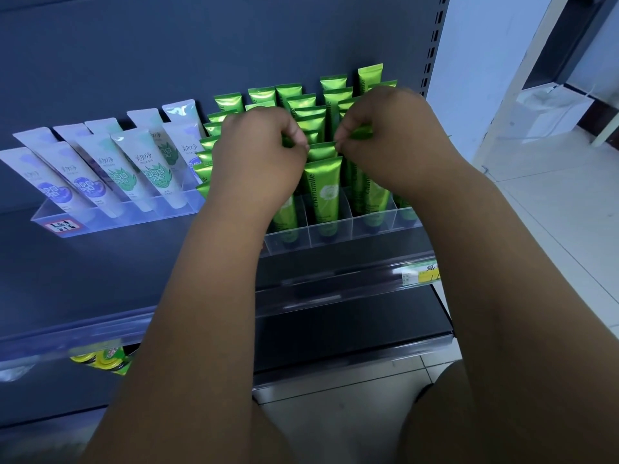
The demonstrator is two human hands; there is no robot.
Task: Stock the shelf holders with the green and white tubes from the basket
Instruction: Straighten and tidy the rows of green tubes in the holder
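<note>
A clear acrylic holder (335, 229), split by thin see-through dividers into narrow slots, sits on the dark matte metal shelf (100, 262). The green tubes (323, 182) stand upright in its slots, row behind row. They are glossy, foil-like and flat-crimped at the top, and the front one bears a white flower and the word "Chamomile".

Both hands are over the middle rows of that holder with fingers curled. The left hand (258, 155) pinches a crimped tube top between thumb and forefinger, and the right hand (382, 139) pinches another just beside it.

Left of the holder lean the white tubes (150, 162) – smooth, satin-finished, with green or violet prints – in a second clear tray (117, 219). In front of the holder, below it, runs a transparent price rail carrying a yellow tag (418, 274).
</note>
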